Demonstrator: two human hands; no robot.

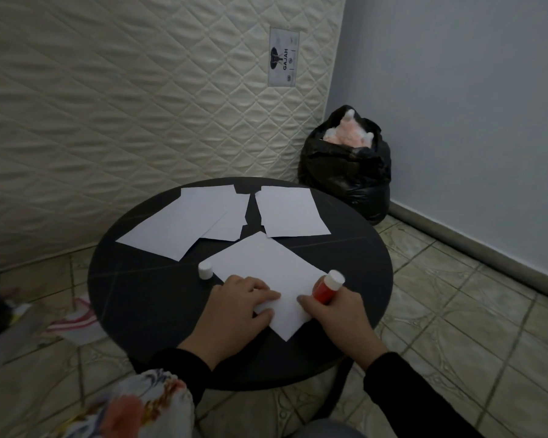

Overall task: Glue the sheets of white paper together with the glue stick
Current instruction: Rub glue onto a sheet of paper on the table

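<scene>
Paper (pixel 266 273) lies at the near side of the round dark tabletop (pixel 146 298), with the left hand (pixel 239 306) pressing flat on its near-left edge. Right hand (pixel 334 314) holds a red glue stick (pixel 326 287) in a closed grip over the sheet's right edge. The white cap (pixel 205 270) stands just left of the sheet; more sheets (pixel 184 221) lie beyond.

Near edge: the round black table (pixel 146 298) is bare left of the left hand (pixel 234 306).
Left obstacle: a small white cap (pixel 205 271) stands just beside the near white paper sheet (pixel 266 263).
Far half: overlapping white sheets (pixel 187 222) and a separate white sheet (pixel 290 213), with a narrow dark gap between.
Right rim: bare beyond the right hand (pixel 336 314).
</scene>
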